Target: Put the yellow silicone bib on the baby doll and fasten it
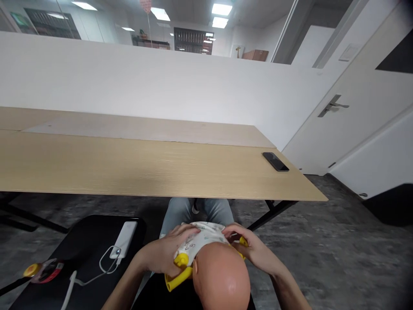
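Note:
A baby doll [222,275] with a bald head lies in my lap, the crown of its head towards me. It wears a white printed garment [206,237]. Yellow plastic-looking parts [179,280] stick out at both sides of its neck and shoulders; what they belong to is hidden. My left hand [176,247] is wrapped round the doll's left-hand side in the picture, its fingers on the cloth. On the other side, my right hand [247,245] has its fingers bent against the garment, beside a yellow piece. The doll's face and limbs cannot be seen.
Ahead stands a wooden table [138,168] with a black phone [275,161] near its right end. To my left, a black chair [84,241] bears a white power bank [123,239] with a cable and a roll of tape [48,271]. A door [361,112] is at the right.

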Demonstrator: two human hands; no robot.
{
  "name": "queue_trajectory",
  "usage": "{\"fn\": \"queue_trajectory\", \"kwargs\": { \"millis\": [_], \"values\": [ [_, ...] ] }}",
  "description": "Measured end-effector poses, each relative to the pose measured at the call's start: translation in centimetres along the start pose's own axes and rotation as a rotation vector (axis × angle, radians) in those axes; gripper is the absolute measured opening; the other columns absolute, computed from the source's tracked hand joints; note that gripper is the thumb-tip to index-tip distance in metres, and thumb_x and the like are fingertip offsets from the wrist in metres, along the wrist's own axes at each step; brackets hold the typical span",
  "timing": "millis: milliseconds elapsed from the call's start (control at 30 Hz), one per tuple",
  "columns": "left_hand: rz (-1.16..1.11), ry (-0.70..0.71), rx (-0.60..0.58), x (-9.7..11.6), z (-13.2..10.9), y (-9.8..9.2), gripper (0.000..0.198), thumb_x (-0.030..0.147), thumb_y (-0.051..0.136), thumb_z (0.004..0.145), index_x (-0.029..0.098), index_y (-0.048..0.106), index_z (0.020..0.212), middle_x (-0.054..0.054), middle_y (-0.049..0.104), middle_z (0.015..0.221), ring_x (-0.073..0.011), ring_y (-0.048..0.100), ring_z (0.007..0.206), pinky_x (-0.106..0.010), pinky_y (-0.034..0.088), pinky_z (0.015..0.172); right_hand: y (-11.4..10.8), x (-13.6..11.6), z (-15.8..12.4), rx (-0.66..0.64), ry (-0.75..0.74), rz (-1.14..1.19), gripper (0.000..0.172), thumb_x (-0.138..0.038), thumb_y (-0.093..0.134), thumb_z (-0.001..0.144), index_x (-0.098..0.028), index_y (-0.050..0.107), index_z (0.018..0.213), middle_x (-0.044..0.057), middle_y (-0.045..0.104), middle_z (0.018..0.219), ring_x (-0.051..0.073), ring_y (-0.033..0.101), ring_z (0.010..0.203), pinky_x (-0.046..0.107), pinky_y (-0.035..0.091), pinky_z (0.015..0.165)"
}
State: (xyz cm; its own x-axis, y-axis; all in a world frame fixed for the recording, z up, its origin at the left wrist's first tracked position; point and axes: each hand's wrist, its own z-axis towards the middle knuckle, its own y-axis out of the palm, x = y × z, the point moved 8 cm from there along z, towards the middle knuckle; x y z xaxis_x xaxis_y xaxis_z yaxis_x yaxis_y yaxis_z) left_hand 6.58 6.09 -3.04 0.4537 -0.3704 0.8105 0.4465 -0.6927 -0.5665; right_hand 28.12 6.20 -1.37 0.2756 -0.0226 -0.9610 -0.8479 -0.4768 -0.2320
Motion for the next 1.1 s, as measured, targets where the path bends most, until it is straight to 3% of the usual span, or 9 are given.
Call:
{"fn": "queue_trajectory", "kwargs": {
  "millis": [67, 200, 367, 533, 733, 867, 967, 1100],
  "values": [
    [0.049, -0.029, -0.003, -0.4, 0.3, 0.4, 0.107, 0.033, 0.078, 0.058, 0.028, 0.027, 0.152, -0.010, 0.029, 0.156, -0.0387, 0.024, 0.144, -0.051, 0.021, 0.120, -0.2, 0.1, -0.5, -0.072, 0.010, -0.049, 0.039, -0.015, 0.055, 0.083, -0.023, 0.062, 0.121, 0.008, 0.058, 0.129, 0.022, 0.053, 0.118, 0.036, 0.039, 0.104],
    [0.096, -0.074, 0.032, -0.5, 0.5, 0.5, 0.109, 0.025, 0.076, 0.056, 0.028, 0.026, 0.152, -0.009, 0.032, 0.154, -0.0355, 0.030, 0.141, -0.048, 0.025, 0.119, -0.1, 1.3, -1.4, -0.185, 0.014, -0.179, 0.066, -0.014, 0.059, 0.082, -0.031, 0.045, 0.144, 0.006, 0.035, 0.154, 0.024, 0.032, 0.142, 0.041, 0.023, 0.119],
    [0.063, -0.075, 0.157, -0.8, 0.8, 0.4, 0.089, 0.027, 0.070, 0.071, 0.030, 0.030, 0.151, -0.009, 0.037, 0.152, -0.0318, 0.037, 0.137, -0.044, 0.030, 0.116, 1.4, 2.1, -1.3, -0.191, -0.108, -0.312, 0.087, -0.031, 0.069, 0.083, -0.031, 0.021, 0.155, 0.009, 0.022, 0.160, 0.027, 0.023, 0.147, 0.045, 0.020, 0.121],
    [0.054, -0.135, 0.269, -3.3, 2.1, 0.6, 0.067, 0.029, 0.062, 0.082, 0.032, 0.041, 0.146, -0.007, 0.050, 0.141, -0.0264, 0.052, 0.124, -0.037, 0.038, 0.109, 2.3, 2.8, 0.1, -0.023, -0.197, -0.310, 0.085, -0.037, 0.067, 0.085, -0.026, 0.021, 0.155, 0.015, 0.027, 0.157, 0.027, 0.032, 0.143, 0.045, 0.027, 0.119],
    [0.039, -0.168, 0.414, -5.8, 2.7, -0.6, 0.068, 0.028, 0.069, 0.074, 0.024, 0.050, 0.139, -0.010, 0.057, 0.137, -0.0281, 0.056, 0.120, -0.037, 0.041, 0.106, 1.2, 5.4, 1.5, 0.180, -0.081, -0.298, 0.077, -0.033, 0.065, 0.084, -0.014, 0.030, 0.149, 0.021, 0.044, 0.145, 0.030, 0.046, 0.132, 0.044, 0.036, 0.110],
    [-0.033, -0.241, 0.453, -6.5, 2.4, -1.5, 0.059, 0.030, 0.072, 0.072, 0.019, 0.058, 0.129, -0.012, 0.061, 0.132, -0.0291, 0.059, 0.118, -0.038, 0.044, 0.103, 0.5, 6.6, 2.0, 0.265, -0.079, -0.173, 0.057, -0.025, 0.061, 0.085, -0.017, 0.043, 0.139, 0.014, 0.061, 0.127, 0.025, 0.061, 0.108, 0.034, 0.048, 0.089],
    [-0.088, -0.270, 0.453, -6.8, 2.3, -1.6, 0.053, 0.028, 0.070, 0.072, 0.019, 0.062, 0.124, -0.011, 0.065, 0.128, -0.0289, 0.061, 0.115, -0.037, 0.046, 0.100, 0.7, 7.0, 2.2, 0.317, -0.178, -0.126, 0.043, -0.026, 0.057, 0.087, -0.019, 0.054, 0.129, 0.011, 0.063, 0.123, 0.025, 0.059, 0.110, 0.033, 0.047, 0.090],
    [-0.179, -0.267, 0.541, -6.9, 2.0, -1.5, 0.050, 0.020, 0.065, 0.074, 0.021, 0.063, 0.124, -0.007, 0.067, 0.128, -0.0277, 0.061, 0.117, -0.038, 0.046, 0.102, 1.1, 8.3, 2.1, 0.442, -0.194, -0.118, 0.040, -0.037, 0.056, 0.088, -0.020, 0.057, 0.125, 0.011, 0.063, 0.120, 0.028, 0.058, 0.112, 0.036, 0.046, 0.093]
  ]
}}
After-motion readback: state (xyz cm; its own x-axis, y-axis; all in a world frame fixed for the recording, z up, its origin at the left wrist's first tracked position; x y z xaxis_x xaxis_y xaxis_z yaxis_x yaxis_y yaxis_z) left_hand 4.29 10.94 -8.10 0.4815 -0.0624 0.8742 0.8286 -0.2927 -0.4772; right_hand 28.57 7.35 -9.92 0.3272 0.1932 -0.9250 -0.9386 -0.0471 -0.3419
